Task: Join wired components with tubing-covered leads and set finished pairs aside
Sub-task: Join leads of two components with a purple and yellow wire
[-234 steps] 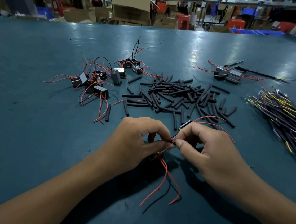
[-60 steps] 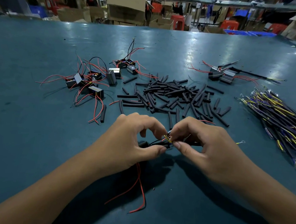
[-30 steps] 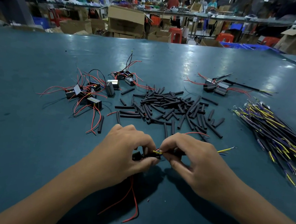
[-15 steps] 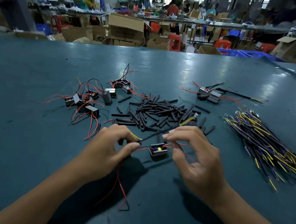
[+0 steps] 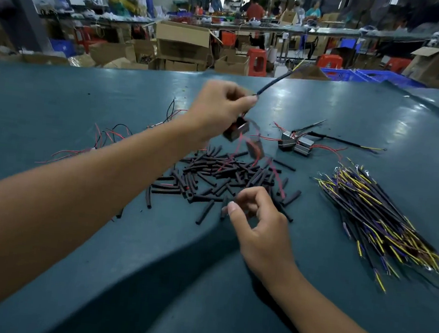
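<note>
Your left hand [image 5: 219, 110] is raised above the teal bench [image 5: 85, 99], fingers curled and pinching the black tubing-covered lead [image 5: 274, 83], which slants up and to the right from your fingertips. Two small dark box-shaped wired components [image 5: 236, 130], blurred, dangle beneath that hand with thin red wires [image 5: 274, 171] trailing down toward the bench. Your right hand [image 5: 258, 223] hovers low, nearer you, fingers loosely curled and thumb out; it grips nothing you can make out. Just beyond it lies the scattered heap of short black tubing pieces [image 5: 217, 174]. To the right of the heap spreads a fan of yellow and purple wire leads [image 5: 377, 211]. Farther back rests a finished pair of silvery components [image 5: 295, 144] with a long black lead. Left of your forearm, more red-wired components [image 5: 108, 137] lie partly hidden.
</note>
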